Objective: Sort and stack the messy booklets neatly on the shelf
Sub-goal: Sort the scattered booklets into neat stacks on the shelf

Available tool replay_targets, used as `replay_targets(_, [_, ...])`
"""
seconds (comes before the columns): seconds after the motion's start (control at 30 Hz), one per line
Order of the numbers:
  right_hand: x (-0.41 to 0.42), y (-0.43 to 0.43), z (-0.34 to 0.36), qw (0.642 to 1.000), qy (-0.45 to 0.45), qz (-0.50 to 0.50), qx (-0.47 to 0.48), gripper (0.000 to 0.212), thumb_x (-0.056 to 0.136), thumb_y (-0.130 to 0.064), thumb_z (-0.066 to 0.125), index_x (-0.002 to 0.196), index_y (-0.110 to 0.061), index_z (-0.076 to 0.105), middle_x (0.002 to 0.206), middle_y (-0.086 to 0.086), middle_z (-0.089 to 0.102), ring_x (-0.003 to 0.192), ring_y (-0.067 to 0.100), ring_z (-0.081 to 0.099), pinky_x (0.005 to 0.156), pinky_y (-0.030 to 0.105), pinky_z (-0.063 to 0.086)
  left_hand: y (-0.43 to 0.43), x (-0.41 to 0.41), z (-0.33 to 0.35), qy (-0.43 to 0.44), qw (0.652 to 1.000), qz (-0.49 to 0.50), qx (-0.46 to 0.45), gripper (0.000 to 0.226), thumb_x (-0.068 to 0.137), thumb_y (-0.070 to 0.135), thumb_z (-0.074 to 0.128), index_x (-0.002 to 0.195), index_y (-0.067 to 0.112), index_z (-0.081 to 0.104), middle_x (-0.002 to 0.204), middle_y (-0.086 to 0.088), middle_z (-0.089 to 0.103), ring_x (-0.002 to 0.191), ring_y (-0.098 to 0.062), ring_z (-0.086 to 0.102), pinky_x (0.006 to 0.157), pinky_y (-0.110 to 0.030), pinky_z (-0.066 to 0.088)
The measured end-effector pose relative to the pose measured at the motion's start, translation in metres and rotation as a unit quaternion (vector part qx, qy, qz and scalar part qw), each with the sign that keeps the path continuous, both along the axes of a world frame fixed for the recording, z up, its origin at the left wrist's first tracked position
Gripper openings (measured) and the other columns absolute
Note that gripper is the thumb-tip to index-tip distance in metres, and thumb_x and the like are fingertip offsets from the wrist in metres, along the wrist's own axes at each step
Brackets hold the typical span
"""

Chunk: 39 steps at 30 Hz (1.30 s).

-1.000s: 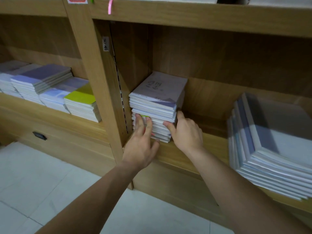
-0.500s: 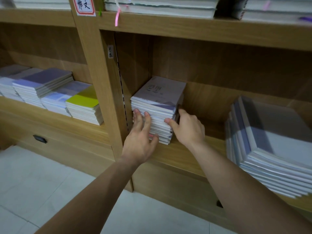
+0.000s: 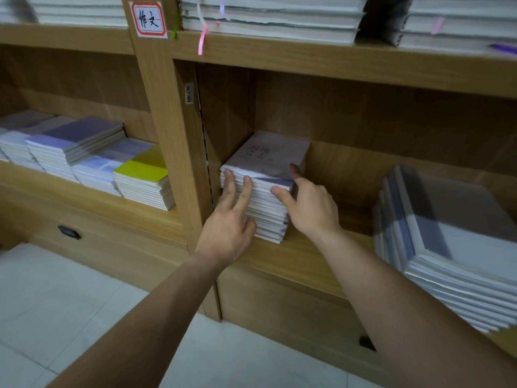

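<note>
Against the left wall of the right-hand bay, your stack of booklets [image 3: 265,175] sits on the shelf board [image 3: 296,264]. Its left side is close up to the wooden upright [image 3: 179,163] and its front is set back a little from the board's front edge. The top cover is pale, with dark handwriting and a purple corner. The lower booklets are not quite flush at the front right corner.

Your left hand [image 3: 226,228] lies flat against the front face of the stack, fingers [image 3: 247,189] straight and slightly spread, the tips reaching up near the top booklet. Your right hand [image 3: 310,208] is at the front right corner. Its thumb [image 3: 279,193] presses the front face just under the top cover, and the other fingers stretch along the right side. Both hands press with extended fingers; neither clasps anything.

Toward the right end of the same board, well apart from your stack, a larger pile [image 3: 453,247] of bigger booklets lies fanned and blurred. Left of the upright, several stacks stand side by side, the yellow-topped one [image 3: 142,180] nearest the upright. Above, thick white piles [image 3: 271,21] fill the upper shelf. A pink ribbon [image 3: 202,40] hangs over its front edge, and a red-bordered label [image 3: 149,21] is stuck on the upright.
</note>
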State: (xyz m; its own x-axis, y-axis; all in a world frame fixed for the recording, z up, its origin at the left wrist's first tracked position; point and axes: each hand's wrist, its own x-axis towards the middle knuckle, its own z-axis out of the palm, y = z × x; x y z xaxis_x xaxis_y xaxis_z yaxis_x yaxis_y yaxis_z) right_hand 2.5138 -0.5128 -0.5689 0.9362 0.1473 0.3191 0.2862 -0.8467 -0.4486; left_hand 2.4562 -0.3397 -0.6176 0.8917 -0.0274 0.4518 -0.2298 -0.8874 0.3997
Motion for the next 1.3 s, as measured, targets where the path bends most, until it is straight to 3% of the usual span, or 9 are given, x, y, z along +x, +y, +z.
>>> replay_targets(0.1, [-0.010, -0.011, -0.014, 0.995, 0.077, 0.026, 0.064, 0.072, 0.095, -0.066, 0.046, 0.149, -0.022, 0.032, 0.135, 0.003, 0.060, 0.121, 0.026, 0.059, 0.090, 0.038, 0.051, 0.004, -0.013, -0.009, 0.015, 1.000, 0.010, -0.007, 0.075, 0.100, 0.034, 0.049, 0.159, 0.025, 0.003, 0.167, -0.003, -0.004, 0.151, -0.022, 0.017, 0.114, -0.038, 0.038])
replay_targets(0.23, [-0.028, -0.022, -0.048, 0.981, 0.152, 0.063, 0.099, 0.082, 0.097, -0.059, 0.048, 0.159, -0.028, 0.005, 0.160, 0.001, 0.034, 0.143, 0.026, 0.038, 0.112, 0.039, 0.036, 0.012, -0.028, -0.045, 0.115, 0.992, 0.007, 0.042, 0.080, 0.098, 0.040, 0.050, 0.159, 0.024, 0.001, 0.167, -0.003, 0.004, 0.153, -0.019, 0.003, 0.121, -0.041, 0.024])
replay_targets(0.37, [-0.026, -0.002, -0.066, 0.975, 0.142, 0.076, 0.153, 0.083, 0.093, -0.049, 0.056, 0.155, -0.043, 0.000, 0.153, -0.006, 0.044, 0.134, 0.024, 0.048, 0.108, 0.042, 0.042, 0.009, -0.027, -0.056, 0.177, 0.984, 0.010, 0.027, 0.078, 0.099, 0.047, 0.046, 0.159, 0.029, 0.000, 0.167, 0.000, 0.008, 0.152, -0.018, 0.014, 0.117, -0.034, 0.026])
replay_targets(0.6, [-0.019, 0.009, -0.080, 0.984, 0.120, 0.067, 0.110, 0.093, 0.091, -0.042, 0.059, 0.158, -0.024, -0.002, 0.160, 0.004, 0.034, 0.136, 0.029, 0.047, 0.102, 0.033, 0.041, 0.007, -0.027, -0.065, 0.160, 0.981, -0.003, 0.108, 0.079, 0.087, 0.062, 0.018, 0.152, 0.021, 0.037, 0.162, -0.010, 0.026, 0.151, -0.024, 0.020, 0.120, -0.030, 0.014])
replay_targets(0.7, [-0.020, -0.005, -0.080, 0.981, 0.133, 0.094, 0.101, 0.097, 0.090, -0.039, 0.062, 0.157, -0.036, -0.008, 0.162, -0.004, 0.030, 0.136, 0.025, 0.047, 0.100, 0.029, 0.040, 0.012, -0.032, -0.066, 0.168, 0.977, -0.021, 0.132, 0.086, 0.084, 0.066, 0.006, 0.156, 0.023, 0.027, 0.165, -0.008, 0.017, 0.152, -0.023, 0.013, 0.121, -0.031, 0.011])
replay_targets(0.8, [-0.030, -0.014, -0.084, 0.978, 0.180, 0.076, 0.078, 0.098, 0.092, -0.039, 0.063, 0.156, -0.041, -0.012, 0.151, 0.004, 0.046, 0.125, 0.031, 0.054, 0.097, 0.032, 0.044, 0.019, -0.037, -0.072, 0.175, 0.968, -0.037, 0.174, 0.084, 0.086, 0.067, 0.004, 0.159, 0.024, 0.010, 0.167, -0.007, 0.004, 0.154, -0.022, 0.003, 0.122, -0.034, 0.004])
replay_targets(0.9, [-0.038, -0.007, -0.091, 0.976, 0.191, 0.072, 0.072, 0.098, 0.094, -0.037, 0.061, 0.158, -0.029, -0.013, 0.150, 0.009, 0.046, 0.136, 0.032, 0.040, 0.114, 0.038, 0.032, 0.019, -0.037, -0.077, 0.179, 0.963, -0.031, 0.199, 0.086, 0.085, 0.069, 0.004, 0.159, 0.026, 0.000, 0.167, -0.006, -0.004, 0.154, -0.021, -0.004, 0.122, -0.035, 0.001])
replay_targets(1.13, [-0.033, 0.004, -0.097, 0.981, 0.168, 0.058, 0.076, 0.100, 0.089, -0.038, 0.065, 0.160, -0.022, -0.004, 0.154, 0.006, 0.043, 0.137, 0.030, 0.042, 0.110, 0.035, 0.038, 0.016, -0.032, -0.080, 0.181, 0.964, -0.017, 0.192, 0.093, 0.078, 0.075, 0.011, 0.158, 0.031, 0.000, 0.167, -0.004, -0.007, 0.153, -0.019, -0.005, 0.122, -0.037, 0.003])
replay_targets(1.3, [-0.037, 0.000, -0.099, 0.982, 0.164, 0.064, 0.074, 0.094, 0.088, -0.047, 0.064, 0.159, -0.027, 0.006, 0.163, -0.002, 0.027, 0.144, 0.027, 0.034, 0.115, 0.037, 0.033, 0.020, -0.032, -0.076, 0.180, 0.964, -0.036, 0.194, 0.085, 0.088, 0.065, 0.033, 0.158, 0.032, -0.002, 0.167, -0.002, -0.009, 0.153, -0.017, -0.007, 0.119, -0.030, -0.004])
